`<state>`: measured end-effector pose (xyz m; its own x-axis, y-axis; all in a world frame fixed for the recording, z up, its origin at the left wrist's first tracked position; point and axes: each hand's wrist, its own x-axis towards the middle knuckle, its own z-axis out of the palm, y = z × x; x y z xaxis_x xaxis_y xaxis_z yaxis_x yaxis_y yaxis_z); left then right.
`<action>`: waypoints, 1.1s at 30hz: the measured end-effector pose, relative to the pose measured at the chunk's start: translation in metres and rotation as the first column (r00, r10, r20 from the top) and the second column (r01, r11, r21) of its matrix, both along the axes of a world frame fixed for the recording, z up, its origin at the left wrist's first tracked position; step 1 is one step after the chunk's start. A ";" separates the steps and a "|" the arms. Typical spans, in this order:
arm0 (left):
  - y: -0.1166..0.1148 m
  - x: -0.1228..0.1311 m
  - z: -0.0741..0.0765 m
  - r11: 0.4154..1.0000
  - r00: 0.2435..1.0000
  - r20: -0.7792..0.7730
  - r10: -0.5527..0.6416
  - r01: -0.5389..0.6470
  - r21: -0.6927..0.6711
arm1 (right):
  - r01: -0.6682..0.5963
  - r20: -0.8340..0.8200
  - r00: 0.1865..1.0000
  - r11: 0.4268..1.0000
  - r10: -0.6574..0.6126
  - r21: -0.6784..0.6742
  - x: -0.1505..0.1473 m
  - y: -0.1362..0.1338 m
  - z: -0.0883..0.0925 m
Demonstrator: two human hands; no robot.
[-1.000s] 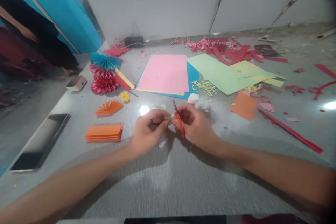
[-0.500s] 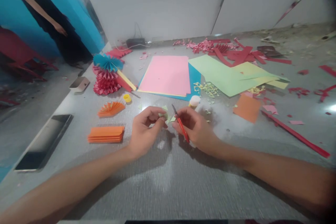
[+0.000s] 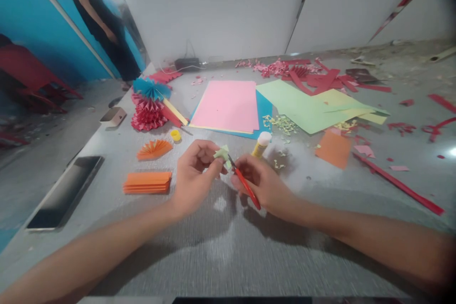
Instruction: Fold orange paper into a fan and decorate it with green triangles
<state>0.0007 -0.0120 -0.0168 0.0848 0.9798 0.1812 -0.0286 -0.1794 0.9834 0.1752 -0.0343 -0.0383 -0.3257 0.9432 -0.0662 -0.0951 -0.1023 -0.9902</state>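
Note:
Between the thumb and fingers of my left hand (image 3: 195, 175) is a small piece of light green paper (image 3: 222, 153). My right hand (image 3: 268, 183) grips a red-handled tool, likely small scissors (image 3: 248, 189), with its dark tip beside the green paper. Whether the tip touches the paper, I cannot tell. Just behind my right hand stands an uncapped glue stick (image 3: 261, 144) with a white top. A yellow cap (image 3: 175, 135) lies beyond my left hand. To the left of that hand are a folded orange paper fan (image 3: 154, 149) and a pleated orange paper strip (image 3: 147, 183).
Pink sheets (image 3: 226, 104) lie over a blue sheet at the table's middle, with green paper (image 3: 295, 109) to their right. Red scraps (image 3: 320, 78) litter the back right. A phone (image 3: 66, 192) rests at the left edge, near pleated rosettes (image 3: 147, 111). A person (image 3: 103, 23) stands beyond.
The scissors' tip has come closer to the green paper, which now shows more above my left fingers. My view has shifted slightly, and more of the glue stick is visible.

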 end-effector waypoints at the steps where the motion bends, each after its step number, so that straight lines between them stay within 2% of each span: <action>1: 0.000 0.000 0.000 1.000 1.000 0.005 -0.003 0.003 -0.006 | 0.003 0.001 1.000 1.000 -0.003 -0.002 0.000 0.000 0.001; 33: 0.002 0.002 0.004 0.997 0.994 0.077 -0.072 0.074 -0.032 | -0.059 0.034 0.998 0.998 0.060 -0.034 0.003 0.003 0.005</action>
<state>0.0022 -0.0105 -0.0130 0.1439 0.9772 0.1561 -0.1146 -0.1402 0.9835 0.1782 -0.0315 -0.0335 -0.3783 0.9191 -0.1098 -0.0529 -0.1399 -0.9888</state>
